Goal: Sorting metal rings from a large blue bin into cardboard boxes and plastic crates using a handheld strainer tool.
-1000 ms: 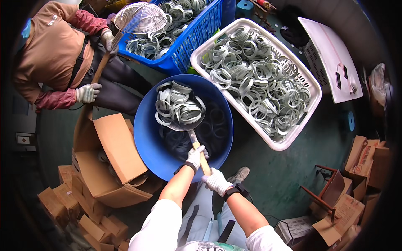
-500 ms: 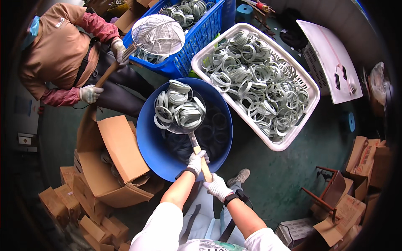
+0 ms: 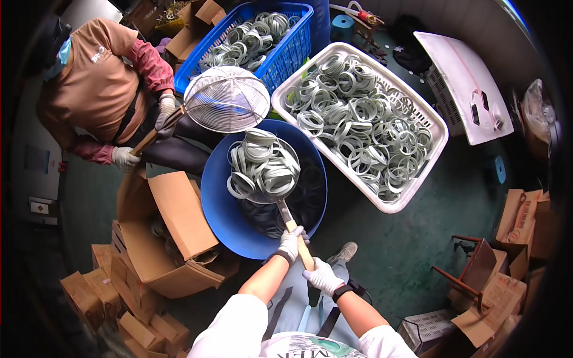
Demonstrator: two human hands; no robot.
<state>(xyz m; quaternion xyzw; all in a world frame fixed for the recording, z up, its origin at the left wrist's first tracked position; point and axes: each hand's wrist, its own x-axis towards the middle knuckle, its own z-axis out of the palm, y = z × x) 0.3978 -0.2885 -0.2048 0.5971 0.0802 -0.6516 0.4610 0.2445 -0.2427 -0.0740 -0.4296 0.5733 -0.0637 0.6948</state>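
Note:
My left hand (image 3: 292,243), in a white glove, is closed around the upper part of a wooden handle (image 3: 305,255). Gloved as well, my right hand (image 3: 324,277) grips the same handle near its end. The handle belongs to a skimmer (image 3: 284,210) whose round bowl carries a heap of pale grey-green rings (image 3: 264,164). It hangs over a round blue tub (image 3: 219,224). Darker rings (image 3: 265,218) lie deeper inside the tub, dim and partly hidden by the skimmer. The heaped rings cover most of the skimmer's bowl.
A co-worker (image 3: 95,77) at the left holds a large wire-mesh strainer (image 3: 228,101) over the tub's far edge. White crate (image 3: 391,207) and blue crate (image 3: 287,62) hold more rings. Cardboard boxes (image 3: 179,215) stand left, a brown chair (image 3: 474,268) right.
The co-worker's strainer has come down from over the blue crate to the tub's far rim. My loaded skimmer has shifted slightly right and nearer, both hands still on it.

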